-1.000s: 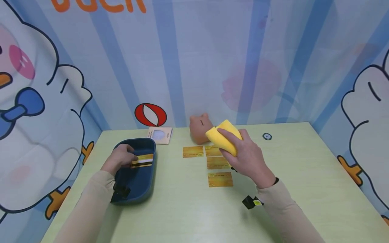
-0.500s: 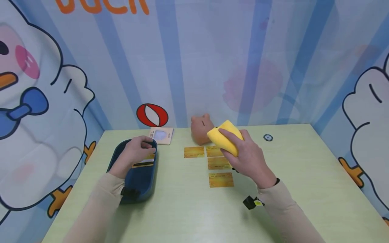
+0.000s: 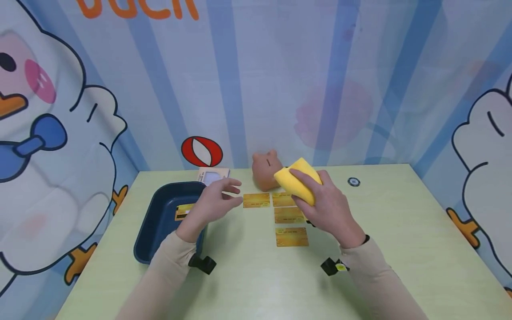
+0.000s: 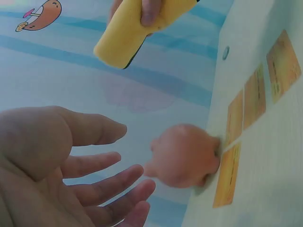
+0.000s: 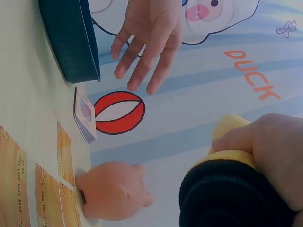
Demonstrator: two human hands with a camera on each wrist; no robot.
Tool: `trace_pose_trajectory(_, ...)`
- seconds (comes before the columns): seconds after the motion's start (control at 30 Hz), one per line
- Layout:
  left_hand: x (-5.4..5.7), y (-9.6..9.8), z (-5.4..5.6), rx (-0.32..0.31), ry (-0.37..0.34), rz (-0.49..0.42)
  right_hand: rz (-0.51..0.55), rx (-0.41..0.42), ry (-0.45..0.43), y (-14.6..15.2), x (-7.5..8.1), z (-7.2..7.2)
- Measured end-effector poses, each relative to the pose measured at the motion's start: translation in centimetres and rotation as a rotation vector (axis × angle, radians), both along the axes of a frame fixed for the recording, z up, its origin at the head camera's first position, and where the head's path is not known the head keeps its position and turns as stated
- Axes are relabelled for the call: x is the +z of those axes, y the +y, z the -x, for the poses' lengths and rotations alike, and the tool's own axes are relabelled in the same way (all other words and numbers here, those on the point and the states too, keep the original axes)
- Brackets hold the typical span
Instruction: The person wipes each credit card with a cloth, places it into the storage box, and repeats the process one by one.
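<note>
My right hand grips a soft, fuzzy yellow thing with a black side, held above the table; its kind is unclear. Free of any object, my left hand hovers just past the right rim of a dark blue tray, its fingers spread and relaxed in the left wrist view. Inside that tray lies a gold card with a dark stripe, partly hidden behind the left hand. Several gold cards lie face up between the hands. Behind them stands a pink piggy bank.
A pale booklet or card holder lies at the back edge, partly covered by the left hand. A small round chip sits at the back right. A duck-printed cloth backdrop rises behind the table.
My left hand has let go of the striped card in the tray, lifted out, and moved right across the rim. My right hand and the yellow thing have stayed in place.
</note>
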State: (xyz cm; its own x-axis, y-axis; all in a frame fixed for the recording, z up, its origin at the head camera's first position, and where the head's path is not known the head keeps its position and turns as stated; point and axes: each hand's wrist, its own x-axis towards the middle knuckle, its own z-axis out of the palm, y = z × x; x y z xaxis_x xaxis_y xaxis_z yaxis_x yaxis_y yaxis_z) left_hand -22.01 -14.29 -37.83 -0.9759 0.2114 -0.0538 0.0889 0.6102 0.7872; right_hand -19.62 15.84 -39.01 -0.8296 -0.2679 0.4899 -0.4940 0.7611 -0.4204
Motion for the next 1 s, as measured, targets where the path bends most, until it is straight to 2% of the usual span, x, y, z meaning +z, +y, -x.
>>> trace_pose_trajectory(0.3, -2.5, 3.4, 1.4, 0.020, -0.040, -0.092, -0.002, -0.007, -0.002, 0.3, -0.2, -0.1)
trace_pose_trajectory(0.43, -3.9, 4.0, 2.2, 0.043, -0.052, -0.122, -0.003, -0.009, 0.006, 0.3, 0.0, 0.0)
trace_pose_trajectory(0.63, -6.2, 4.3, 3.6, 0.117, -0.068, -0.149, -0.008, -0.011, 0.014, 0.3, 0.1, 0.1)
trace_pose_trajectory(0.83, -8.3, 4.4, 5.2, 0.158, -0.025, -0.158, -0.012, -0.009, 0.013, 0.4, 0.2, 0.2)
trace_pose_trajectory(1.0, -9.8, 4.4, 5.8, 0.192, 0.021, -0.094, -0.012, -0.002, 0.002, 0.2, 0.1, 0.1)
